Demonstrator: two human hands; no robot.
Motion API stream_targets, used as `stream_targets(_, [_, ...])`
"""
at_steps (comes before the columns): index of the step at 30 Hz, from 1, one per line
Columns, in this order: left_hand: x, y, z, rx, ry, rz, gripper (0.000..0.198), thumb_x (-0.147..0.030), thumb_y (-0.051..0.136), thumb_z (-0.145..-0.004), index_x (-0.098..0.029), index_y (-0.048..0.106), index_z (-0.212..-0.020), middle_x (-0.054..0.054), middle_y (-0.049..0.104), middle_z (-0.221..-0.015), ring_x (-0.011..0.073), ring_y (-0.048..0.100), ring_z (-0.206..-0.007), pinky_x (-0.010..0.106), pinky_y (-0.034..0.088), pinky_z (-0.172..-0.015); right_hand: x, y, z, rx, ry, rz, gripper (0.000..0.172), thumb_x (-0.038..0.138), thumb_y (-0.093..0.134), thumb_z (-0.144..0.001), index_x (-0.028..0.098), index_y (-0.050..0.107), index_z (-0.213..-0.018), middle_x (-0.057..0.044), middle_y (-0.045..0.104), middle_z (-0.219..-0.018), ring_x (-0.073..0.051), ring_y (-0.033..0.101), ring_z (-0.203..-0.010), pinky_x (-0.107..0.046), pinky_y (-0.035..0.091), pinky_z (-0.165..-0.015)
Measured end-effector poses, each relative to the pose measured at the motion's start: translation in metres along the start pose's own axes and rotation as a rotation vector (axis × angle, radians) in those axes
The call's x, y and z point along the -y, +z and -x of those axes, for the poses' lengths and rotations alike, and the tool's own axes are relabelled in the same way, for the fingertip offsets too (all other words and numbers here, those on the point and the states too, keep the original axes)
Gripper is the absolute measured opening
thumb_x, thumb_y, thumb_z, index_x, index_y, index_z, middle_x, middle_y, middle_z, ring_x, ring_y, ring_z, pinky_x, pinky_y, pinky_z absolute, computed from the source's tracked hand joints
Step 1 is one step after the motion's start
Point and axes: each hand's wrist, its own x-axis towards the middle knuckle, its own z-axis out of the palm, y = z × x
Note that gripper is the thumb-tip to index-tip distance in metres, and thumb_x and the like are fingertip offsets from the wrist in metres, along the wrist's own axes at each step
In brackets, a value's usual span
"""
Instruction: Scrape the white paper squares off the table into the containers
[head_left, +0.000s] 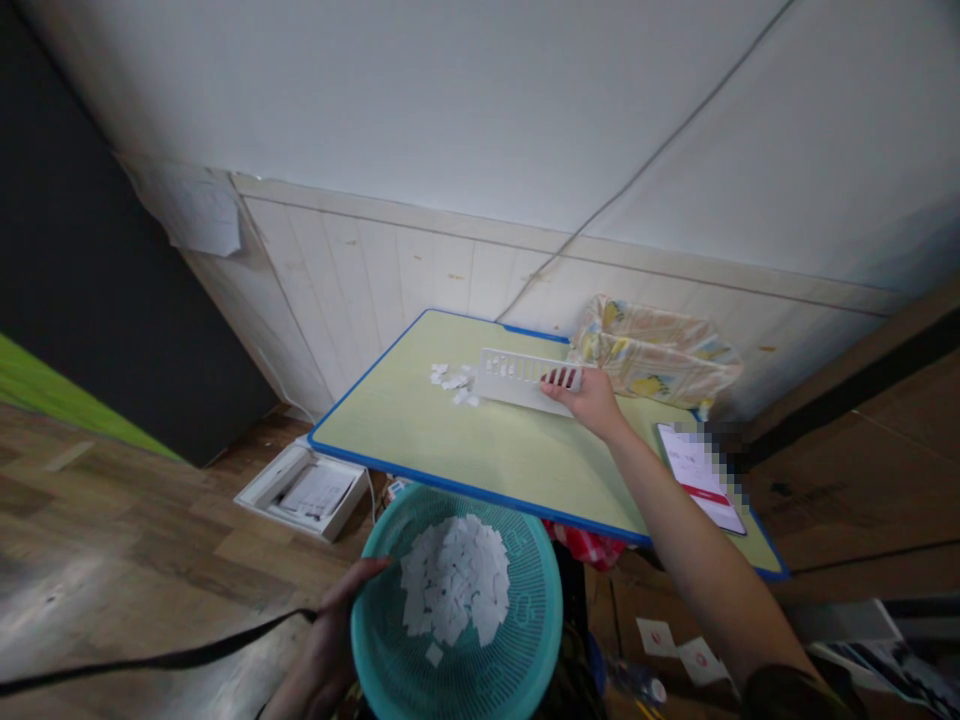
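Note:
My left hand (pixel 330 640) grips the rim of a teal plastic basket (pixel 525 640) held low in front of the table; the basket holds a heap of white paper scraps (pixel 454 585). My right hand (pixel 589 398) reaches across the yellow-green table (pixel 480 450) and closes on the right end of a long white slotted plastic piece (pixel 517 380) standing on edge. A small pile of white scraps (pixel 454 385) lies just left of that piece.
A patterned fabric bag (pixel 656 355) sits at the table's back right against the wall. A phone (pixel 701 475) lies near the right edge. On the wooden floor at left is an open white box (pixel 304 490). A cable (pixel 645 165) runs up the wall.

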Motion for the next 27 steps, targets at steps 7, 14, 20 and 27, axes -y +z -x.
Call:
stream_targets(7, [0.004, 0.007, 0.003, 0.002, 0.005, 0.004, 0.010, -0.013, 0.069, -0.076, -0.011, 0.072, -0.067, 0.007, 0.076, -0.058, 0.0211, 0.069, -0.050, 0.030, 0.056, -0.054, -0.003, 0.013, 0.004, 0.017, 0.029, 0.001, 0.026, 0.040, 0.069, -0.078, 0.015, 0.074, -0.084, -0.007, 0.075, -0.081, -0.021, 0.068, -0.071, -0.031, 0.050, -0.067])
stream_targets(14, [0.005, 0.001, 0.000, -0.005, 0.016, -0.013, 0.013, -0.014, 0.067, -0.078, -0.009, 0.073, -0.068, 0.009, 0.077, -0.060, 0.0217, 0.069, -0.052, 0.033, 0.057, -0.057, 0.001, 0.020, 0.007, -0.046, 0.049, 0.038, 0.025, 0.040, 0.068, -0.078, 0.015, 0.073, -0.080, -0.007, 0.073, -0.076, -0.022, 0.066, -0.068, -0.032, 0.048, -0.064])
stream_targets(20, [0.004, -0.001, -0.002, -0.005, 0.003, 0.017, 0.012, -0.015, 0.068, -0.078, -0.010, 0.074, -0.069, 0.006, 0.076, -0.060, 0.0195, 0.069, -0.052, 0.030, 0.057, -0.057, 0.001, 0.027, 0.009, 0.012, 0.058, -0.010, 0.030, 0.044, 0.069, -0.078, 0.016, 0.074, -0.086, -0.006, 0.074, -0.076, -0.020, 0.066, -0.066, -0.029, 0.048, -0.061])
stream_targets(27, [0.003, 0.000, 0.001, -0.015, 0.017, 0.044, 0.008, -0.013, 0.070, -0.076, -0.011, 0.074, -0.069, 0.005, 0.077, -0.061, 0.0194, 0.069, -0.052, 0.030, 0.056, -0.056, -0.004, 0.010, 0.005, 0.025, 0.050, -0.030, 0.027, 0.041, 0.072, -0.074, 0.015, 0.075, -0.084, -0.009, 0.076, -0.083, -0.024, 0.070, -0.075, -0.033, 0.051, -0.069])
